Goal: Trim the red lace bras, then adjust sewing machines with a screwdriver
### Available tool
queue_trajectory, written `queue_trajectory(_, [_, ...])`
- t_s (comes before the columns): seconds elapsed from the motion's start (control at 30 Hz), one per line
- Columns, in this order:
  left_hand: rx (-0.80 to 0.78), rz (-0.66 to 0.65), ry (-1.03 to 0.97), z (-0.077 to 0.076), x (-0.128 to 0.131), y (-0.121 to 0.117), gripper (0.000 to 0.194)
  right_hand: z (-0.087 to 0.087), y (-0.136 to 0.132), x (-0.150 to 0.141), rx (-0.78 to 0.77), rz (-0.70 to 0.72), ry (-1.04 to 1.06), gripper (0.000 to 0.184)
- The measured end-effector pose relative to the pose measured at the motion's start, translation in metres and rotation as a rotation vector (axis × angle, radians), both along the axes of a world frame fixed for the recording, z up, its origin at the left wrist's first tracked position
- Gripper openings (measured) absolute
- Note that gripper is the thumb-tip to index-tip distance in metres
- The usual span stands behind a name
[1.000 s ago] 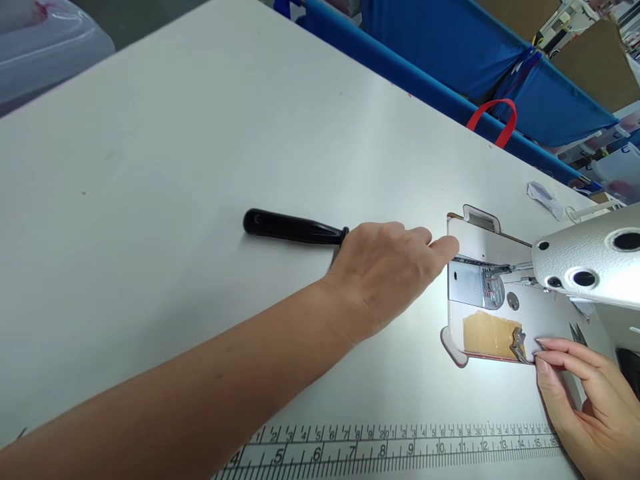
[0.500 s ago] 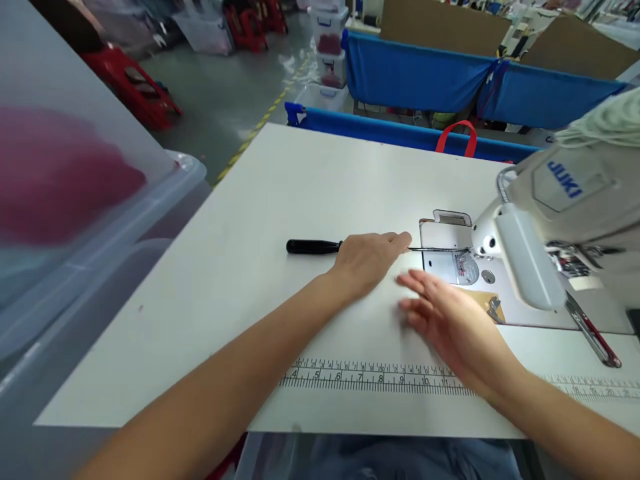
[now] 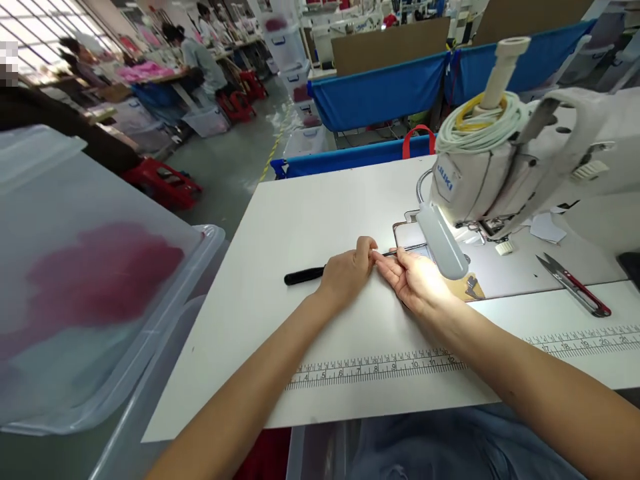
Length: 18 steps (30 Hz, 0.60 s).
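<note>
Black handle of a hand tool lies on the white tabletop, sticking out to the left from behind the left hand. That hand is half curled, knuckles up, its fingertips drawn close together; whether it grips anything cannot be told. Meeting it at the fingertips, the right hand turns its palm partly upward, fingers loosely bent and thumb beside a thin dark strip. How firmly the right hand holds this strip, if at all, is unclear. The strip runs from between the hands toward the sewing machine, roughly in line with the handle; the fingers hide whether the two join.

Beyond the right hand stands a JUKI sewing machine, its pale lamp hanging just past the thumb. Near the right wrist, a small metal piece rests on tan tape. Well to the right of that hand lie red-handled thread snips, blades apart. Nearer the wearer than both hands, a printed measuring scale passes beneath the right forearm.
</note>
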<state>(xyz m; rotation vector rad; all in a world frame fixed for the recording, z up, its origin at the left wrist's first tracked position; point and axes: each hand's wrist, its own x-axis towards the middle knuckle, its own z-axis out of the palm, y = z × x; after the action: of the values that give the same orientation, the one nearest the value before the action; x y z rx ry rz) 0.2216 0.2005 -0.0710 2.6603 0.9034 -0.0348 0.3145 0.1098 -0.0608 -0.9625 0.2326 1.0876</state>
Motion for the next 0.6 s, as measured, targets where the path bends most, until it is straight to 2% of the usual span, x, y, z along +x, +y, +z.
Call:
queue_trajectory(0.07, [0.077, -0.069, -0.024, 0.003, -0.01, -0.003, 0.026, -0.005, 0.001, 0.001, 0.024, 0.002, 0.001, 0.022])
queue_trajectory(0.17, [0.378, -0.194, -0.082, 0.006, -0.041, -0.003, 0.044, -0.01, 0.0, 0.003, 0.044, -0.01, 0.005, 0.027])
queue_trajectory(0.23, [0.55, -0.191, -0.079, 0.005, -0.066, 0.004, 0.049, -0.01, 0.0, 0.003, 0.054, -0.029, 0.004, 0.026])
queue_trajectory(0.27, [0.587, -0.168, -0.072, 0.003, -0.078, 0.01, 0.048, -0.01, 0.0, 0.003, 0.056, -0.035, 0.007, 0.025])
queue_trajectory(0.33, [0.571, -0.127, -0.054, -0.002, -0.096, 0.024, 0.046, -0.008, 0.0, 0.002, 0.051, -0.032, 0.019, 0.023])
queue_trajectory(0.4, [0.491, -0.11, -0.04, -0.007, -0.103, 0.037, 0.041, -0.007, 0.0, 0.002, 0.042, -0.025, 0.027, 0.022])
queue_trajectory(0.5, [0.401, -0.105, -0.058, -0.013, -0.103, 0.046, 0.032, -0.008, 0.0, 0.001, 0.046, -0.035, 0.003, 0.02])
queue_trajectory(0.6, [0.372, -0.119, -0.091, -0.016, -0.101, 0.045, 0.028, -0.007, -0.001, -0.001, 0.055, -0.035, -0.021, 0.023])
